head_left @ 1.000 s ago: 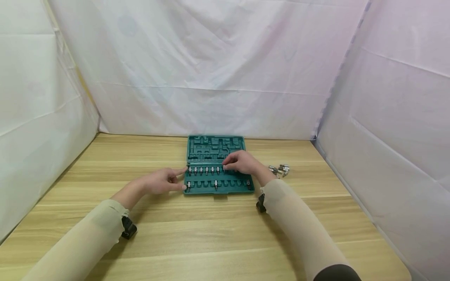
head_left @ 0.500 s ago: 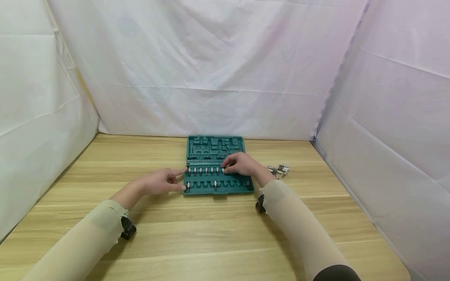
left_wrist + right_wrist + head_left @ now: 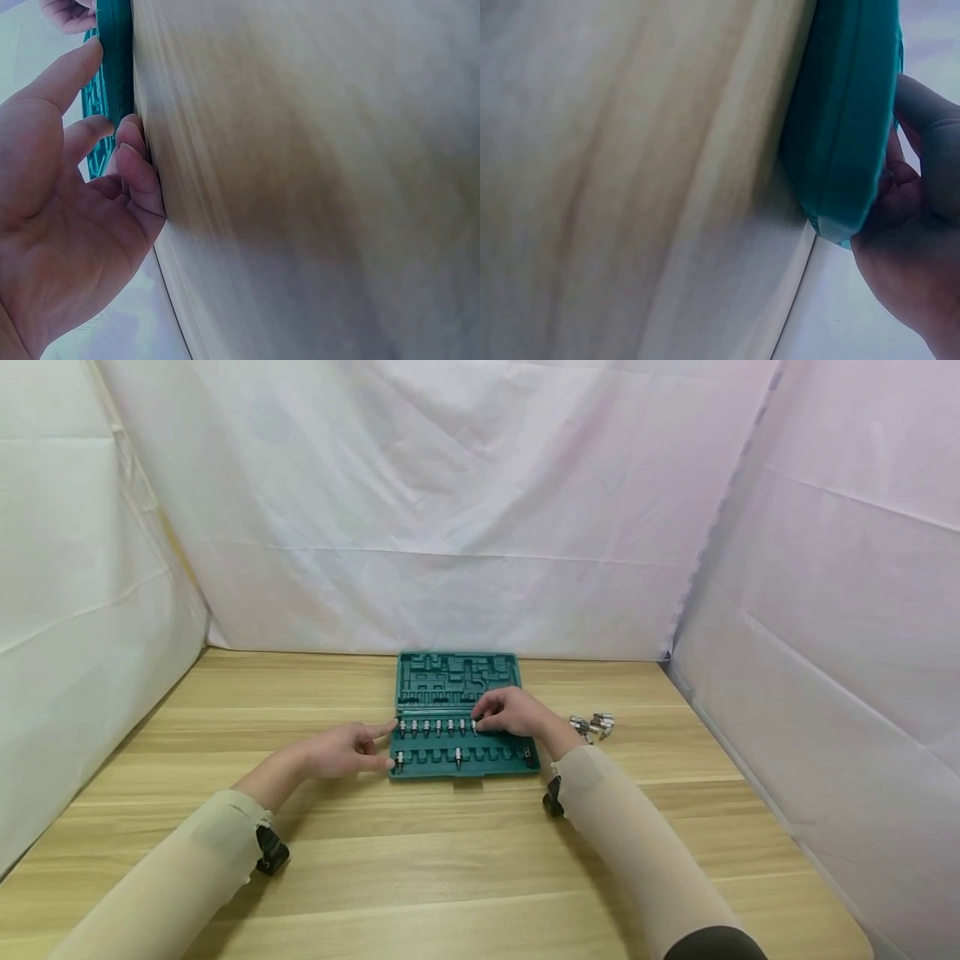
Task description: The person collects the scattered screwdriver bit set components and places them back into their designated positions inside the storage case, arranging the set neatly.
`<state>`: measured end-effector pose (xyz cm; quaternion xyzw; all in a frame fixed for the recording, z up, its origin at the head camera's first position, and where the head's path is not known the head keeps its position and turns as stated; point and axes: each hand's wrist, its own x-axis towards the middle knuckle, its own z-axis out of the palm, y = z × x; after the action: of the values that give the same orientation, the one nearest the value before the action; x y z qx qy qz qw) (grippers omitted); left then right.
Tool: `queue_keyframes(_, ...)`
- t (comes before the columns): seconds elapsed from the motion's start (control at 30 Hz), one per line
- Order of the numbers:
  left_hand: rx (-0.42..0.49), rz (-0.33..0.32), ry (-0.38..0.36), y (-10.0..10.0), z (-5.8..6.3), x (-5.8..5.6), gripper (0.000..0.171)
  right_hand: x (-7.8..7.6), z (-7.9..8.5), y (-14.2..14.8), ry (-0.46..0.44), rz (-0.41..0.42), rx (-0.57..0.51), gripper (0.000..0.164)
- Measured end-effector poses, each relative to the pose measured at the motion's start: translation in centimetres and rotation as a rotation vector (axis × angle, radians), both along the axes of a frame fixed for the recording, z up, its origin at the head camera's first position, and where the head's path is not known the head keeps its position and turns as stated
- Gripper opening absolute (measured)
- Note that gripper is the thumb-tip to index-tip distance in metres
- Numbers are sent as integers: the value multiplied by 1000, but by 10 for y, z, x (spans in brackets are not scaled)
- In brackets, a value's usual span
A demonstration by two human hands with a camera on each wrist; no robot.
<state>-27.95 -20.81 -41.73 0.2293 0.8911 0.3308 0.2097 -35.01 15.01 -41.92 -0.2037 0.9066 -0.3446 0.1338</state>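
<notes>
A small silver metal bit (image 3: 474, 727) is pinched between the thumb and index finger of the right hand (image 3: 515, 711); it is held over the far row of slots in the teal-green moulded plastic case (image 3: 423, 772), and whether it is fully seated cannot be told. Only its bright, short end is shown, the rest being covered by the fingers. Just left of this grip, six silver bits with darker tips (image 3: 438, 727) are stood in one even line. Nearer the wearer than the grip, two more silver-and-dark bits (image 3: 458, 758) and a darker piece (image 3: 527, 755) are set in the near row, among vacant slots. Beyond the grip, the lid (image 3: 455, 677) is laid back, its inside patterned with recesses. Well left of the grip, the case's side edge is touched by the left hand (image 3: 339, 752), thumb and index finger spread apart. To the right, loose silver bits (image 3: 602, 720) are heaped on the pale wooden table (image 3: 420, 877).
</notes>
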Motion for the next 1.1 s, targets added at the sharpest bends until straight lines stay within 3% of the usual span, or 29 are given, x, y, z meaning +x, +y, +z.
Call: queue_keyframes(1.1,13,-12,3,2,1,2,85,2,1,2,-18,11,-20,12)
